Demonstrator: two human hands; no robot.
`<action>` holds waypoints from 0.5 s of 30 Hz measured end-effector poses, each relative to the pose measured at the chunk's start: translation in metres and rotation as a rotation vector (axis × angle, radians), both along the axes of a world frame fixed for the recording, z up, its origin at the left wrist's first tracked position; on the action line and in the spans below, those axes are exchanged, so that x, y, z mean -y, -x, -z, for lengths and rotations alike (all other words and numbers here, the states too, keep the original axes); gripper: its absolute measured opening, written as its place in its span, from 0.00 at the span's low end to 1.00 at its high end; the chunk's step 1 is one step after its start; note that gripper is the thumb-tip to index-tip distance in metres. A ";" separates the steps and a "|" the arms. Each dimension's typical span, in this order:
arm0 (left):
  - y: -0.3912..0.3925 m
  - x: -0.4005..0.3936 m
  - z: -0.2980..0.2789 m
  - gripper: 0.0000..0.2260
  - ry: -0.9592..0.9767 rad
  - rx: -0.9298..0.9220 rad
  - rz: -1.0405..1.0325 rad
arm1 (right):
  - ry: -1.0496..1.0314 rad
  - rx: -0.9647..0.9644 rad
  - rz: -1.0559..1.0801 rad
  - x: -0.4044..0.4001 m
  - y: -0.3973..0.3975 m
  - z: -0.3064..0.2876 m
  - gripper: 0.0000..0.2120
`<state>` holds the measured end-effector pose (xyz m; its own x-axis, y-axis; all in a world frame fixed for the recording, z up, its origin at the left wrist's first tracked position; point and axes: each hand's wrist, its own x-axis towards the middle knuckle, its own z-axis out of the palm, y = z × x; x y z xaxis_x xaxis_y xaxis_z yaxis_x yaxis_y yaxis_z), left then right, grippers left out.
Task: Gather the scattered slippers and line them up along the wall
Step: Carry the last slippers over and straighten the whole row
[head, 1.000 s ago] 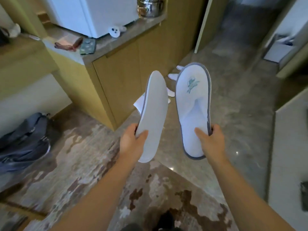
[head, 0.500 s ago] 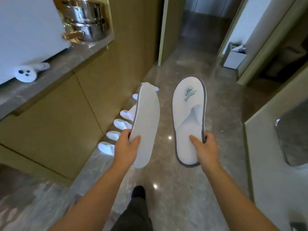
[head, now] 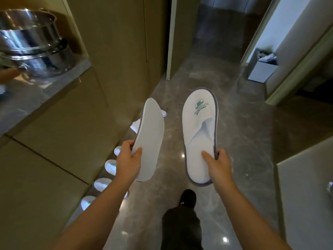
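My left hand [head: 128,162] grips the heel end of a white slipper [head: 151,139] turned on edge, its plain sole facing me. My right hand [head: 217,166] holds a second white slipper [head: 198,136] by the heel, top side up, with a grey rim and a green logo on the toe. Both are held above the floor. Below my left arm, a row of several white slippers [head: 110,166] lies on the floor along the base of the wooden cabinet [head: 59,141]; my arm and the held slipper hide parts of the row.
A steel pot [head: 32,44] stands on the grey counter at upper left. The glossy marble floor [head: 243,141] runs ahead into a hallway. A white bin [head: 261,69] sits by a doorway at upper right. A pale panel [head: 306,195] borders the right. My dark-trousered leg and shoe [head: 187,197] are below.
The view has moved forward along the cabinet into the hallway, off the patterned rug. The row of slippers on the floor is nearer and beside me. Both hands keep their slippers.
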<state>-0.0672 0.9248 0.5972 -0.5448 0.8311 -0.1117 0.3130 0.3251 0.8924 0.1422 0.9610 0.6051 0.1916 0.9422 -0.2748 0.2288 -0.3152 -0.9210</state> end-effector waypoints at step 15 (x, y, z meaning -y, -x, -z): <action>0.000 -0.335 0.052 0.11 0.213 0.104 -0.396 | 0.120 0.146 -0.381 -0.403 0.031 0.051 0.13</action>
